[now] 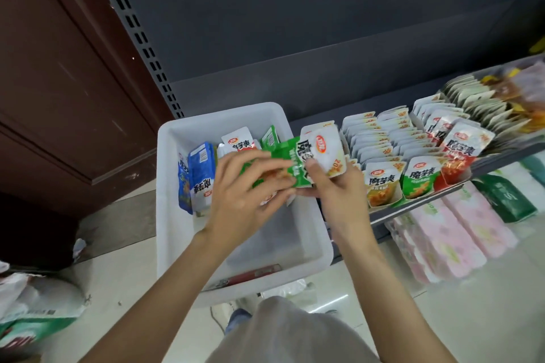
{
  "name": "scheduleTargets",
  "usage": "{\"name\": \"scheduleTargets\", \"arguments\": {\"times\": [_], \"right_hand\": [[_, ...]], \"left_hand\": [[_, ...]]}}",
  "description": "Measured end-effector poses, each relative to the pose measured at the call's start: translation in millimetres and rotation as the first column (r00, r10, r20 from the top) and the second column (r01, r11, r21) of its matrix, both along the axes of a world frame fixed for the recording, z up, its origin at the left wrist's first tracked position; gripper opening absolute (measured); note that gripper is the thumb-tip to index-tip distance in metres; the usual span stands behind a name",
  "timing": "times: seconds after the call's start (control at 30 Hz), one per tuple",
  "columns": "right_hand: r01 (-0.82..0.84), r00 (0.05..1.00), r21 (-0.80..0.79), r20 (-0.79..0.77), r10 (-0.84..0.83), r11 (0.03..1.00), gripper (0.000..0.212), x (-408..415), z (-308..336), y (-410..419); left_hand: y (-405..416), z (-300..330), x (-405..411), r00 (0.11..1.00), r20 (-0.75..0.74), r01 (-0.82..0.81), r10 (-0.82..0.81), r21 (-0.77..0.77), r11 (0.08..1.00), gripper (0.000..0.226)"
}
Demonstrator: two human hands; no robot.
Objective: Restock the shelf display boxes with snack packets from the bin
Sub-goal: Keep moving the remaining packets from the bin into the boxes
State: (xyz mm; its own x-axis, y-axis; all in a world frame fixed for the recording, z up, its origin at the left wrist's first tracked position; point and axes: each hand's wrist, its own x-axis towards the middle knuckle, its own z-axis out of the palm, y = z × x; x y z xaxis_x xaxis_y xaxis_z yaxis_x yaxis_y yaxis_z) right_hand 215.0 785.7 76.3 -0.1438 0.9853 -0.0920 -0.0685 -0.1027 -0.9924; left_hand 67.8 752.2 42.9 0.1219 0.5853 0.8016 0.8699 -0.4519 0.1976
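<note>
At the near edge, a pale-clothed knee (290, 330) is showing below two bare forearms that are reaching forward over a white bin (177, 215). A red-handled tool (250, 275) is lying on the bin's near floor. Above the bin's middle, the left hand (244, 188) is curling its fingers round a bunch of packets (280, 168), green and white ones with red logos and orange food pictures; how many there are cannot be told. Just to the right, the right hand (336, 186) is pinching a white packet (327, 153) with its thumb on the front, holding it against the green one, over the bin's right wall. More packets are standing at the far left of the bin: blue ones (197, 168), a white one (239, 141) and a green one (269, 135).

To the right, on the grey shelf (501, 162), display boxes (383, 202) are holding rows of upright packets, white-topped with yellow, green and red lower halves. Farther right along the shelf, the packets are blurring into tan and orange. Under the shelf, pink and white soft packs (460, 230) and a green pack (507, 197) are lying in a row. At the far left, a brown door (59, 68) is standing beside the slotted shelf post (141, 35).
</note>
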Motion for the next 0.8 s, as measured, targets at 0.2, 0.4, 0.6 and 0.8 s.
{"name": "scheduleTargets", "arguments": {"times": [0.2,0.4,0.6,0.8], "right_hand": [[-0.168,0.944,0.338,0.327,0.052,0.926,0.011,87,39,17],[-0.145,0.839,0.564,0.506,-0.201,0.813,0.016,175,54,40],[-0.212,0.705,0.536,0.663,-0.252,0.817,0.006,235,6,91],[-0.32,0.68,0.42,0.726,-0.102,0.849,0.007,245,-33,123]], "left_hand": [[31,58,46,0.912,0.392,0.286,-0.12,-0.398,0.872,0.041],[81,76,129,0.893,0.333,0.434,-0.302,-0.46,0.775,0.009],[127,47,199,0.971,-0.024,0.178,-0.237,-0.589,0.789,0.014],[137,27,215,0.965,-0.224,-0.046,-0.138,-0.658,0.752,0.029]]}}
